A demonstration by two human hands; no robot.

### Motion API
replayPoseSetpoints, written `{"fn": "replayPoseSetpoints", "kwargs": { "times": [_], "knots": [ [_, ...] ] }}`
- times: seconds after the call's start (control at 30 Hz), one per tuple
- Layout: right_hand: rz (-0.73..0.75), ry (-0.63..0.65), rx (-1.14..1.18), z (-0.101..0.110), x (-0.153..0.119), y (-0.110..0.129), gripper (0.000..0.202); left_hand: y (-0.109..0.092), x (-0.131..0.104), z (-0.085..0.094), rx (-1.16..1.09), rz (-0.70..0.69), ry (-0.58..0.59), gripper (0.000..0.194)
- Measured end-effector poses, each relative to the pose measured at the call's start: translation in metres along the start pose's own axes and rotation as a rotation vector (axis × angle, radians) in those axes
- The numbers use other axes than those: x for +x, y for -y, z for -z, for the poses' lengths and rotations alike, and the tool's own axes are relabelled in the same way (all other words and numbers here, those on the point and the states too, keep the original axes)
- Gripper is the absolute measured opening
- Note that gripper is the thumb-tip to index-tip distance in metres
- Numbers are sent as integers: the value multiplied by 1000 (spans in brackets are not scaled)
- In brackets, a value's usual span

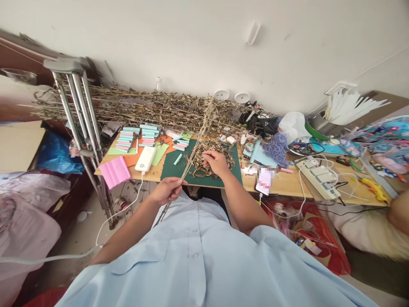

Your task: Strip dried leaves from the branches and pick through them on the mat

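My left hand [168,190] is closed around the lower ends of a few thin dried plant stalks [193,153]. They slant up and away over the desk to a pale leafy top near the wall. My right hand [217,163] is just right of the stalks, thumb and fingertips pinched together; what is between them, if anything, is too small to make out. Beneath it a heap of crumbled dry leaves [209,170] lies on a green cutting mat [172,168]. A small light-blue paper roll [178,159] rests at the mat's left side.
A long pile of dried stalks [153,104] runs along the wall. Left on the desk are paper rolls [148,132], a white power bank [145,158] and pink paper [115,172]. Rightward lie a phone [263,181], purple yarn [276,150] and a power strip [319,177]. Crutches [78,102] stand left.
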State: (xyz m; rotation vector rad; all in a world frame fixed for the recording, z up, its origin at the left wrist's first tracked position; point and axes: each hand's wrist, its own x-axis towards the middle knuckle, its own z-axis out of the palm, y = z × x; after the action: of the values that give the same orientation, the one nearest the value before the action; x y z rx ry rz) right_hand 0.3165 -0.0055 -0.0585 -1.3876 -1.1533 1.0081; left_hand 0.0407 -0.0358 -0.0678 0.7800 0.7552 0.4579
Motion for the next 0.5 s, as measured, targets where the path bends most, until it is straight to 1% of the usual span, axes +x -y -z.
{"fn": "replayPoseSetpoints", "kwargs": {
  "times": [0.17,0.27,0.33,0.37,0.43,0.5],
  "knots": [
    [143,-102,-292,28,15,0,31,0,-2,2,31,2,-7,45],
    [147,-230,-385,40,23,7,35,3,-3,1,101,-16,-39,47],
    [138,-320,-321,41,26,15,37,6,-3,0,168,-28,-71,48],
    [133,-336,-250,39,26,19,41,7,-3,0,204,-32,-87,49],
    [106,-290,-74,33,25,28,50,11,-2,0,282,-47,-115,49],
    [63,-202,63,26,23,35,53,14,-2,0,386,-70,-140,49]
  ]
}}
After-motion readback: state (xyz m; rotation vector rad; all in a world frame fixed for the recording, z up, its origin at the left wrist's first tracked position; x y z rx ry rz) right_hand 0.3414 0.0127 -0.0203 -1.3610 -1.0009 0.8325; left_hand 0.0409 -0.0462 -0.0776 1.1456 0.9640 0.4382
